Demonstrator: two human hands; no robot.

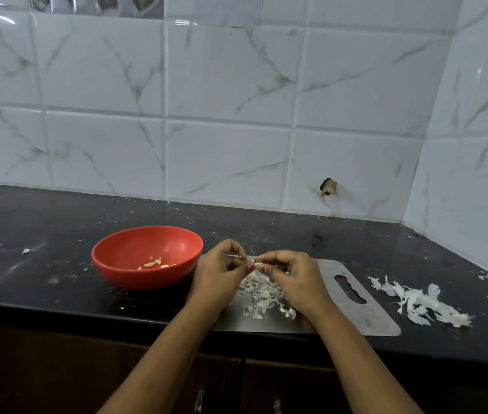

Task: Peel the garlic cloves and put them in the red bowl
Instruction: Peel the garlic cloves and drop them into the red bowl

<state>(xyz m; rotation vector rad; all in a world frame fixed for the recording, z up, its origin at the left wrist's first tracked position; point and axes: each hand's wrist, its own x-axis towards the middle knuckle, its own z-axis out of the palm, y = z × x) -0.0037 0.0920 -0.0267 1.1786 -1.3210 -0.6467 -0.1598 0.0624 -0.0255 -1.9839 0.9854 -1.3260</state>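
A red bowl point(117, 258) stands on the black counter, left of my hands, with several peeled cloves point(154, 263) lying in its bottom. Above the steel cutting board point(371, 312) my left hand point(218, 273) and my right hand point(293, 276) meet, both pinching one small garlic cloves piece, a single clove point(257, 265), between their fingertips. Below the hands a heap of papery peels point(263, 297) lies on the board, with one unpeeled clove partly hidden under my right fingers.
A second pile of white garlic skin point(422, 303) lies on the counter right of the board. The tiled wall rises behind and turns a corner at the right. The counter's front edge runs just under my forearms, with cabinet doors below.
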